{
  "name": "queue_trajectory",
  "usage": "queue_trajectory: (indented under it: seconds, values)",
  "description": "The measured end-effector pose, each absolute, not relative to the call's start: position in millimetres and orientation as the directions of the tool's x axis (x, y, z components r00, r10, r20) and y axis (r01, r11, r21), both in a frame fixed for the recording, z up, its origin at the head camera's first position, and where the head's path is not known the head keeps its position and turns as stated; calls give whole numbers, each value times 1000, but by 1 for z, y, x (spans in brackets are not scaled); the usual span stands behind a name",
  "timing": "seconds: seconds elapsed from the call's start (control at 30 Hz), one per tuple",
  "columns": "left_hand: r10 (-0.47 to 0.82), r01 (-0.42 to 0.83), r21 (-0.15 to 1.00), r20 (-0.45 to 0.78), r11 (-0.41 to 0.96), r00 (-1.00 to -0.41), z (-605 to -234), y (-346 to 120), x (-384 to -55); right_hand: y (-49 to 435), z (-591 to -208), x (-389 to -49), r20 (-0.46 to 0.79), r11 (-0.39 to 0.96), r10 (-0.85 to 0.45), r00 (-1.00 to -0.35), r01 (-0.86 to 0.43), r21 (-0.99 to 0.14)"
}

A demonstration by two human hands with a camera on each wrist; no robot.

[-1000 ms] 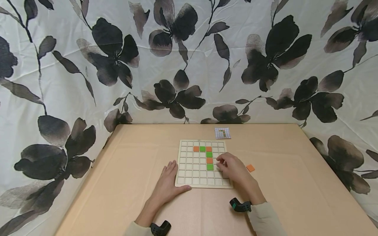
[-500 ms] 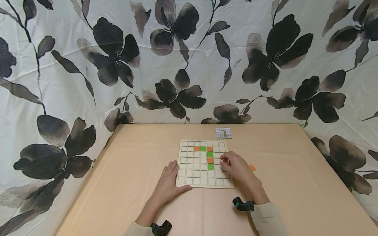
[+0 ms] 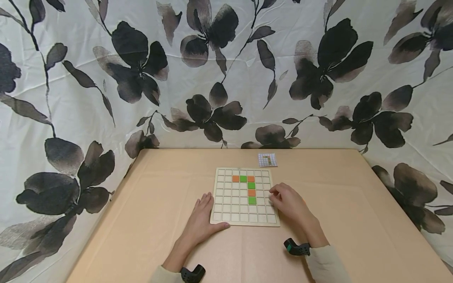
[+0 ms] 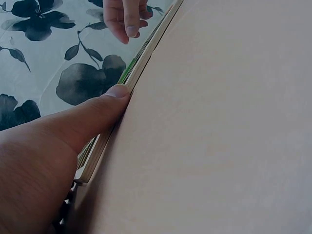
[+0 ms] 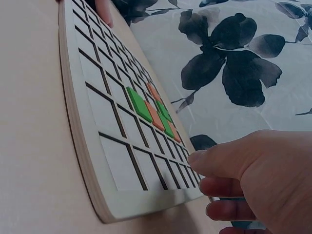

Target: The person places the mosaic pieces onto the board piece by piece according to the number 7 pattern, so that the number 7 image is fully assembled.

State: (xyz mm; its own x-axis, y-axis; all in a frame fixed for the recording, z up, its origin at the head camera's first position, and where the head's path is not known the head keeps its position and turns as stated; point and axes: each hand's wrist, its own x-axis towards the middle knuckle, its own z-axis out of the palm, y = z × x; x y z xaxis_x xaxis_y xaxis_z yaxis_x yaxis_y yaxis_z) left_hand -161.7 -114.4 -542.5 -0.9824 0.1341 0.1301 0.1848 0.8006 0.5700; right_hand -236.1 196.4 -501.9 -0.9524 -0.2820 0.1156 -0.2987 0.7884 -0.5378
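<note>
A square wooden grid board (image 3: 230, 216) lies on the table. In its upper part, orange tiles (image 3: 235, 179) and green tiles (image 3: 252, 200) alternate in a short row that turns downward. My left hand (image 3: 201, 218) rests at the board's lower left corner, fingers extended along the left side. In the left wrist view its thumb (image 4: 92, 114) touches the front edge. Over the board's right edge hovers my right hand (image 3: 291, 204), fingers loosely bent, with nothing seen between them. The right wrist view shows these fingertips (image 5: 197, 161) near the board's rim. A loose orange tile is almost wholly hidden behind this hand.
A small card (image 3: 267, 160) printed with a grid pattern lies beyond the board. The wooden table (image 3: 354, 220) ends at a floral cloth (image 3: 262, 78) behind it. Each wrist wears a black device (image 3: 296, 247).
My right hand has drawn back to the right, from over the grid cells to the board's right edge, covering the loose orange tile. My left hand and the placed tiles have stayed put.
</note>
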Motion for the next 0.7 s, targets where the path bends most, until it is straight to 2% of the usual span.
queue_trajectory:
  seconds: [0.7]
  values:
    - [135, 190, 565, 137, 803, -981, -542, -113, -162, 227, -515, -237, 171, 809, -247, -954, -300, -505]
